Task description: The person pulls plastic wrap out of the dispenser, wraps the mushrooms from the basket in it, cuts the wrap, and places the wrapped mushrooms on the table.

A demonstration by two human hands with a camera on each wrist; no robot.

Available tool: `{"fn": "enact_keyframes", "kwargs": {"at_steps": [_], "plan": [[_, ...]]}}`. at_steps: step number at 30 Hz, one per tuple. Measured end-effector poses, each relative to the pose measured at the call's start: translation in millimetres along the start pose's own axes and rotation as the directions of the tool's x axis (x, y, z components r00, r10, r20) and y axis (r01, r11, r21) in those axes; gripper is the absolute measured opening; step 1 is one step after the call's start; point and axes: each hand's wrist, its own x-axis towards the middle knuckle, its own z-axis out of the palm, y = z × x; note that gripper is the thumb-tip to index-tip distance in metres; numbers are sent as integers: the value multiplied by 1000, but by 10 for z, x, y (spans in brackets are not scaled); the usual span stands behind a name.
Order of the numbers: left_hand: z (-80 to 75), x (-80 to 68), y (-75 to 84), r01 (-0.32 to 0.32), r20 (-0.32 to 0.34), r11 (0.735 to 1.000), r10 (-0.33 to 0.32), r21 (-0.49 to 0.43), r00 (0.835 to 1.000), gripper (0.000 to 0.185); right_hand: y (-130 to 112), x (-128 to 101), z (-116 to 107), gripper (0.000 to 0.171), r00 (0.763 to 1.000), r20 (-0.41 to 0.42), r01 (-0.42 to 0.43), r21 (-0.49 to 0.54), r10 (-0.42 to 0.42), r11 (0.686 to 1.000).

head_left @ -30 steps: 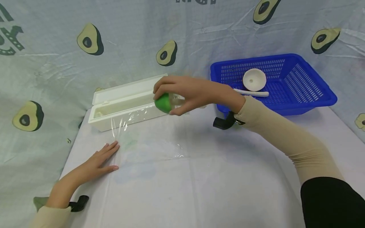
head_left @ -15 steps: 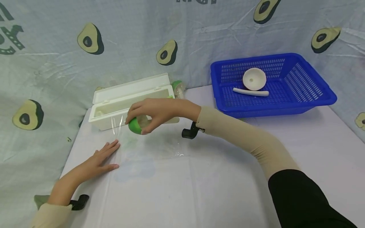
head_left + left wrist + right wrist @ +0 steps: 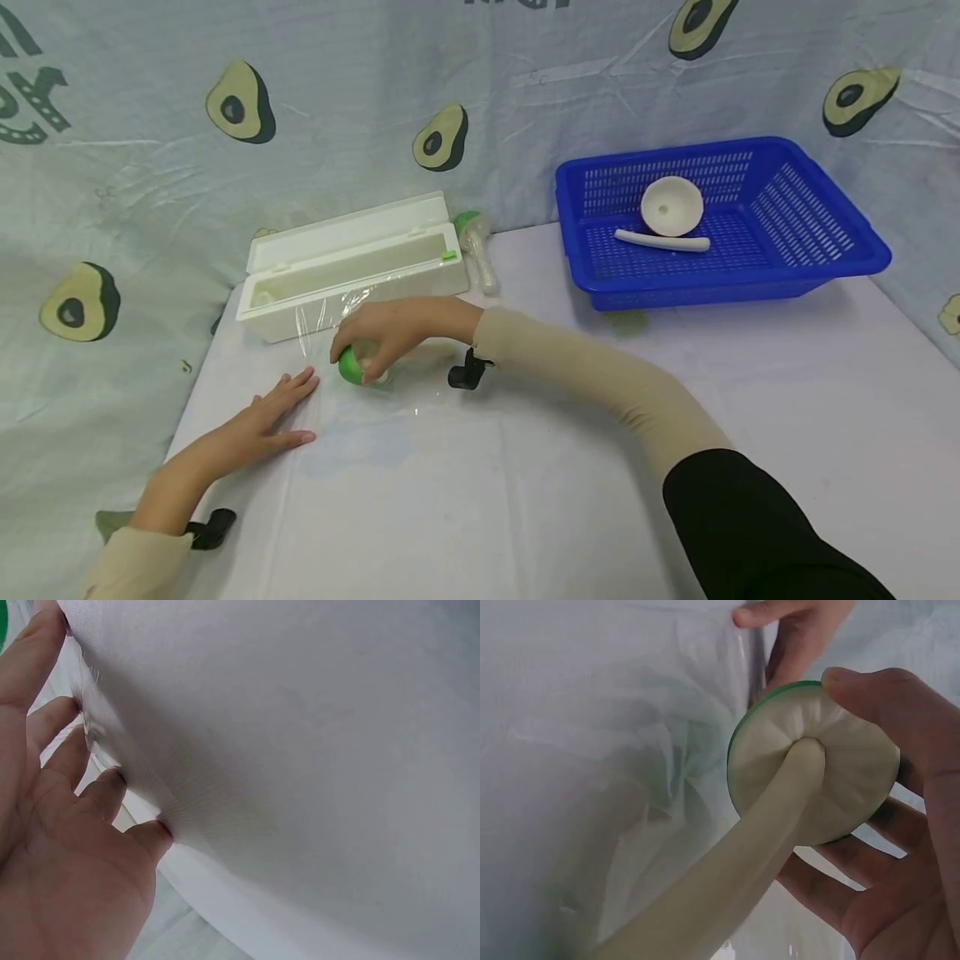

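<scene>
My right hand (image 3: 375, 337) grips a toy mushroom (image 3: 351, 367) with a green cap and a cream stem (image 3: 727, 892), holding it low over the sheet of clear plastic wrap (image 3: 390, 392) spread on the table. In the right wrist view the cap's pale underside (image 3: 832, 765) faces the camera, with my fingers curled round its rim. My left hand (image 3: 273, 414) lies flat with straight fingers on the wrap's left edge; its fingertips (image 3: 154, 832) press the white surface. The wrap runs back to the open white dispenser box (image 3: 345, 267).
A second wrapped mushroom (image 3: 476, 242) lies by the box's right end. A blue basket (image 3: 825, 242) at the back right holds a white cap and a white stem. An avocado-print cloth covers the wall behind.
My right hand has carried the green mushroom from near the box's right end leftward and down onto the plastic wrap. The left hand has stayed flat in place.
</scene>
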Motion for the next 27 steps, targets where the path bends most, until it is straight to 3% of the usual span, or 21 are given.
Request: {"fn": "enact_keyframes", "kwargs": {"at_steps": [8, 15, 19, 24, 27], "plan": [[4, 7, 30, 13, 0, 1000, -13, 15, 1000, 86, 46, 80, 184, 52, 989, 40, -142, 17, 141, 990], [-78, 8, 108, 56, 15, 991, -58, 118, 998, 91, 61, 65, 177, 53, 984, 22, -176, 96, 175, 980], [-125, -2, 141, 35, 3, 987, -36, 159, 999, 89, 62, 41, 176, 55, 983, 36, -184, 105, 181, 977], [-130, -62, 189, -32, -41, 989, 38, 145, 998, 74, -35, -18, 192, 65, 978, 75, -193, -18, 194, 981], [-107, -120, 214, -58, -84, 989, 70, 138, 994, 67, -146, -146, 150, 70, 981, 49, -182, -120, 189, 976]]}}
